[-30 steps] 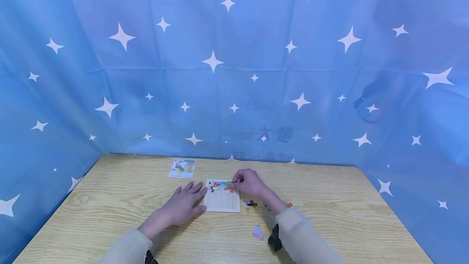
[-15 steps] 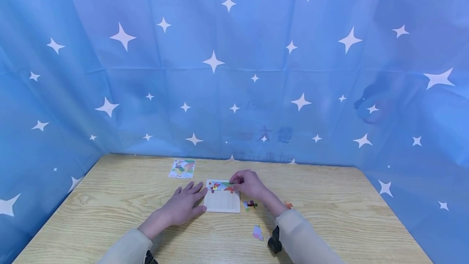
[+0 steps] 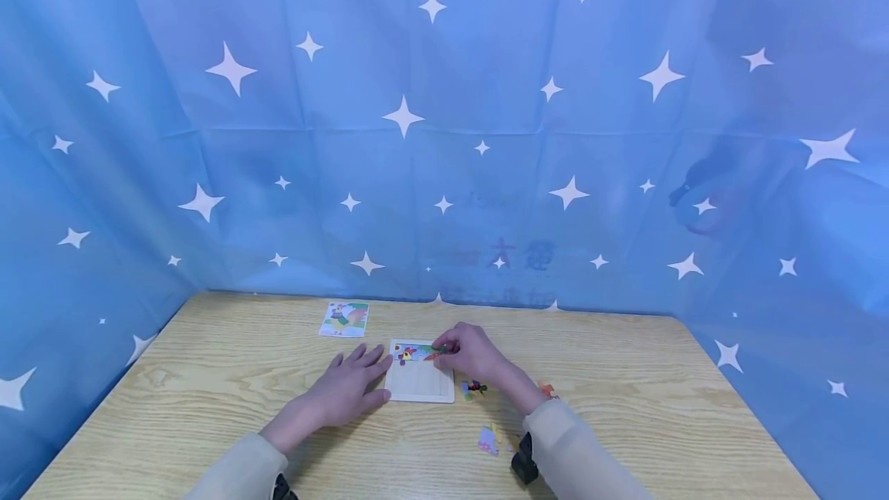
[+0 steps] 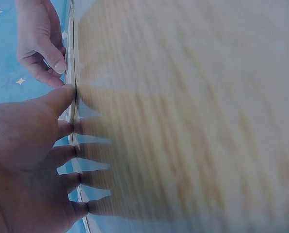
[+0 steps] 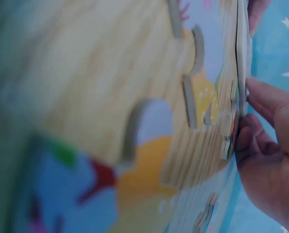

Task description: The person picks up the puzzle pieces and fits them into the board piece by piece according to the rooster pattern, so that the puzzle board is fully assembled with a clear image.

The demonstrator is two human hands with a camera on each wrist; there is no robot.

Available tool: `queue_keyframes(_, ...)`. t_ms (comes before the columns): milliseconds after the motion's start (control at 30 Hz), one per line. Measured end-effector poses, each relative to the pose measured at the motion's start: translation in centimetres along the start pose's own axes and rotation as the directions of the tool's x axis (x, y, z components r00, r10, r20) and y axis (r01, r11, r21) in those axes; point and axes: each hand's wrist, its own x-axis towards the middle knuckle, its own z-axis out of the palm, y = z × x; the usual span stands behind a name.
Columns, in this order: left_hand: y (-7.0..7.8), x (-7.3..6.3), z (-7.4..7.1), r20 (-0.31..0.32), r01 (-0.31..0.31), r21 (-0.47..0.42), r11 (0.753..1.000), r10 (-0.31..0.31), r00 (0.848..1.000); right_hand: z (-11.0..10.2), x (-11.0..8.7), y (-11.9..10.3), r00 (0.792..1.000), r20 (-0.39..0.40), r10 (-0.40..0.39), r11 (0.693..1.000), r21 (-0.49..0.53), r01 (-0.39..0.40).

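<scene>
A pale puzzle tray (image 3: 420, 386) lies on the table in the head view, with colourful puzzle pieces (image 3: 407, 353) along its top row and bare board below. My left hand (image 3: 347, 386) lies spread at its left side, fingertips and thumb by the edge. At the upper right corner, my right hand (image 3: 472, 351) pinches an orange-and-green puzzle piece (image 3: 435, 354), tilted over the row. The right wrist view shows this hand (image 5: 273, 150) from below, curled at the tray's edge; the pinched piece cannot be made out there. Spread fingers of the left hand (image 4: 28, 150) touch the tabletop in the left wrist view.
Loose puzzle pieces lie right of the tray: a dark-patterned cluster (image 3: 474, 390), a lilac piece (image 3: 488, 440) and an orange one (image 3: 547, 390) partly behind the right forearm. A picture card (image 3: 345, 319) lies at the back left. A blue starred curtain (image 3: 444, 176) borders the wooden table (image 3: 243, 361).
My right hand has shifted slightly left along the tray's top right corner, and the orange-and-green piece now sits at a steeper tilt. The left hand has stayed put.
</scene>
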Motion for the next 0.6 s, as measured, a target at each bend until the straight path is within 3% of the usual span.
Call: queue_keyframes(600,0.33,-0.12,-0.16,0.001,0.022,-0.010,1.000,-0.022,1.000,0.06,-0.05,-0.33,1.000,-0.003,0.019,1.000,-0.013,-0.019)
